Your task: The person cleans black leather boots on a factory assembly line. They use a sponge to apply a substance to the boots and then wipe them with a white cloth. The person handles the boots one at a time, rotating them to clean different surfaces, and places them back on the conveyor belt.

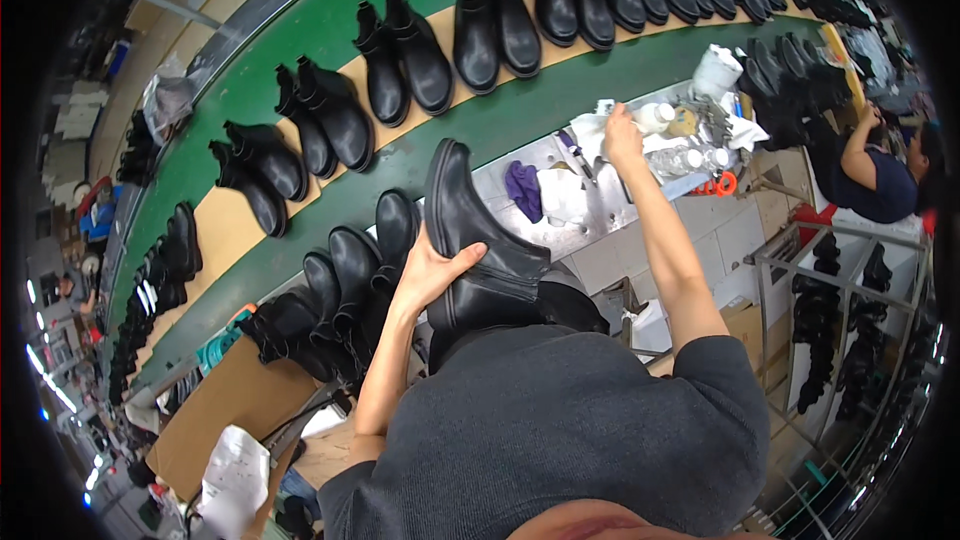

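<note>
My left hand (438,268) is closed around the side of a black leather ankle boot (462,208), thumb across its upper. The boot is tilted toe-up in front of my body, its shaft toward my lap. Out over the metal tray (605,208), my right hand (624,136) has its fingers pinched together beside a white cloth (588,130); what they hold is too small to make out. Close to that hand are a white bottle (655,118) and clear bottles (676,160). A purple cloth (523,190) and another white cloth (563,196) lie on the tray's left part.
Pairs of black boots (400,55) line the tan strip on the green table (490,130). More boots (352,265) stand at my left, by a cardboard box (215,420). A metal rack (775,290) with shoes is on the right, near another person (868,175).
</note>
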A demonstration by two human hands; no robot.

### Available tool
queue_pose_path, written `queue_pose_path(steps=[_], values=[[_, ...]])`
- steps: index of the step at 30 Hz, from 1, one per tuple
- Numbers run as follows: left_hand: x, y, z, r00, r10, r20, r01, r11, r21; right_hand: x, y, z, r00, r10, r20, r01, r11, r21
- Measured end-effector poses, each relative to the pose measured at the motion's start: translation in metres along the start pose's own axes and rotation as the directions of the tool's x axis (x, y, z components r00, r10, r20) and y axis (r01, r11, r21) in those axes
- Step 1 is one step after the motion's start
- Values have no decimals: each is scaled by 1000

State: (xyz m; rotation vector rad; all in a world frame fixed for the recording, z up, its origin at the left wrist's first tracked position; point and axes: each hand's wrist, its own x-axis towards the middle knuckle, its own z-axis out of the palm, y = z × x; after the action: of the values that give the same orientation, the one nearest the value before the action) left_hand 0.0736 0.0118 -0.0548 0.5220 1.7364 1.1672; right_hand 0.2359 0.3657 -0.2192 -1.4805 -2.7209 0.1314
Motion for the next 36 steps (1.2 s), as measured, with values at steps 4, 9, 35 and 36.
queue_pose_path(steps=[4, 9, 35, 36], values=[[1, -14, -12, 999, 8, -44, -7, 1000, 14, -32, -24, -34, 999, 17, -50, -8, 982, 188], [7, -18, -11, 1000, -9, -13, 9, 997, -73, -84, -46, -115, 975, -220, 26, 181, 855, 485], [8, -2, -8, 1000, 9, -19, -8, 999, 35, -67, -174, -114, 814, -522, 256, -9, 429, 903], [9, -1, -8, 996, 74, -41, -70, 994, 90, -70, -175, -113, 841, -521, 146, 126, 451, 884]])
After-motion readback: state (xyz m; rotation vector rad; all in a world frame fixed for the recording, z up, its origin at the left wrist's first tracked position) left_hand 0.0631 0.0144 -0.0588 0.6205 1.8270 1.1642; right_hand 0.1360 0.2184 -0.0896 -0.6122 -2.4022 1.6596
